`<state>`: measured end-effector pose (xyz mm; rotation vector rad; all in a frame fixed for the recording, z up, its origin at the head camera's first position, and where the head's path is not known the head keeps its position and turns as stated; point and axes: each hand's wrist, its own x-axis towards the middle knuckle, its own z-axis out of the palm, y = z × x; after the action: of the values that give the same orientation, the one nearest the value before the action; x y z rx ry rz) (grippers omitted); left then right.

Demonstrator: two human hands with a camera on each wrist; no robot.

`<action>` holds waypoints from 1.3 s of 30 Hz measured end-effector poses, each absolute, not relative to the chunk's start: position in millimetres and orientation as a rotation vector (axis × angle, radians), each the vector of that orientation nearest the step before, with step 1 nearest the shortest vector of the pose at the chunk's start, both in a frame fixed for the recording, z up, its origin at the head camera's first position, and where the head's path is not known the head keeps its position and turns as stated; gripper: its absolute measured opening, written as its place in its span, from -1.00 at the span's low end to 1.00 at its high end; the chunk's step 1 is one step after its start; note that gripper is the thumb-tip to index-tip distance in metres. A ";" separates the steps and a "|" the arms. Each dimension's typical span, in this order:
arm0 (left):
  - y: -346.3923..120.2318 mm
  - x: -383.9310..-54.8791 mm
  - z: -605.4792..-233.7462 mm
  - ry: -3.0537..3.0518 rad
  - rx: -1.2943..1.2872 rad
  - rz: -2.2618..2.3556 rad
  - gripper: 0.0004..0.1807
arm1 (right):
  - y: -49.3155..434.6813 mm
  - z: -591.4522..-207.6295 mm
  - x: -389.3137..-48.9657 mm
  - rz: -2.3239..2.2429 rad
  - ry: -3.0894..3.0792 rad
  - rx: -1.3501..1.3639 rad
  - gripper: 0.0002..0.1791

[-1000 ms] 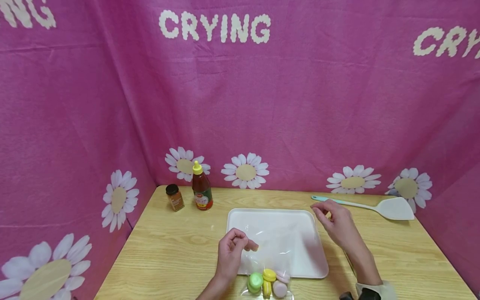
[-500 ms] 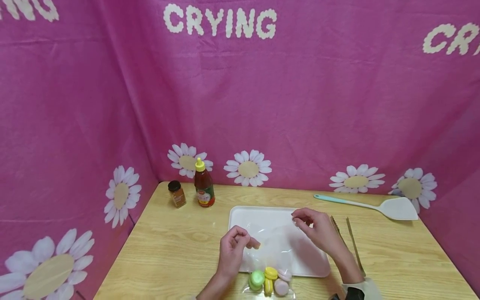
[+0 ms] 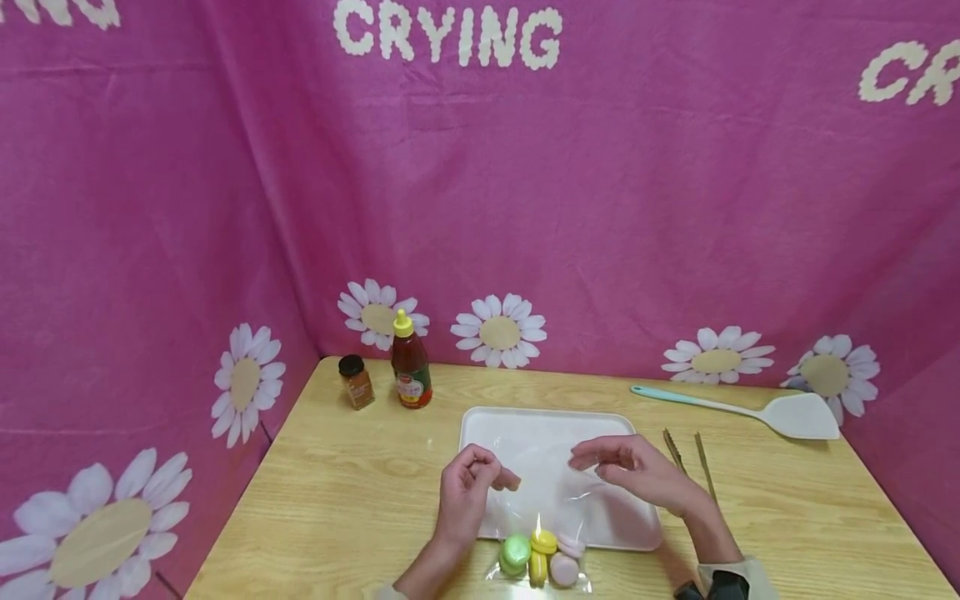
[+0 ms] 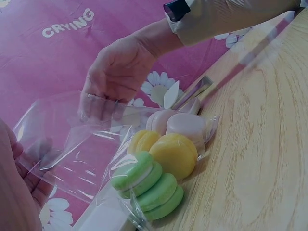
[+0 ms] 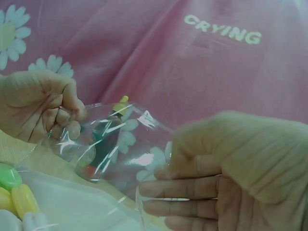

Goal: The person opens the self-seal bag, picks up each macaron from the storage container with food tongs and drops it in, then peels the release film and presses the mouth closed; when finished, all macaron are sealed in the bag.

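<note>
A clear plastic bag (image 4: 72,159) holds several macarons in green (image 3: 515,555), yellow (image 3: 542,542) and pale purple (image 3: 564,570). Its filled end lies at the near edge of a white tray (image 3: 517,425), while the thin upper part stands raised above it. My left hand (image 3: 465,493) pinches the bag's upper left edge between thumb and fingers. On the other side, my right hand (image 3: 641,473) is at the bag's right edge. Its fingers (image 5: 187,188) are nearly straight, apparently touching the film; the right wrist view shows no clear pinch.
Brown metal tongs (image 3: 705,463) lie right of the tray, partly behind the right forearm. A white spatula (image 3: 798,417) with a turquoise handle lies at the back right. A red sauce bottle (image 3: 411,375) and a spice jar (image 3: 357,385) stand at the back left.
My right hand has moved left from beside the tray to above it, and its fingers have straightened. The left hand keeps its pinch on the bag in nearly the same place.
</note>
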<state>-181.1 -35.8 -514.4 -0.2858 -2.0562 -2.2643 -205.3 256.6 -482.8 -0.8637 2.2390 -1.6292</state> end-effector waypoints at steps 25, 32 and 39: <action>-59.7 -199.6 -505.2 -2.202 -0.596 -2.307 -0.75 | 249.3 -495.1 -189.5 -1.830 2.415 -0.710 -0.76; -65.1 -205.9 -506.9 -2.168 -0.590 -2.461 -0.70 | 254.1 -492.8 -189.7 -1.865 2.304 -0.812 -0.78; -66.7 -207.2 -511.0 -2.105 -0.578 -2.546 -0.73 | 256.0 -493.9 -190.2 -1.900 2.216 -0.892 -0.84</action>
<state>-207.2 -66.7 -511.0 -0.5778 -2.1054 -2.5457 -190.2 256.0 -493.9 -0.8917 2.2155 -1.9000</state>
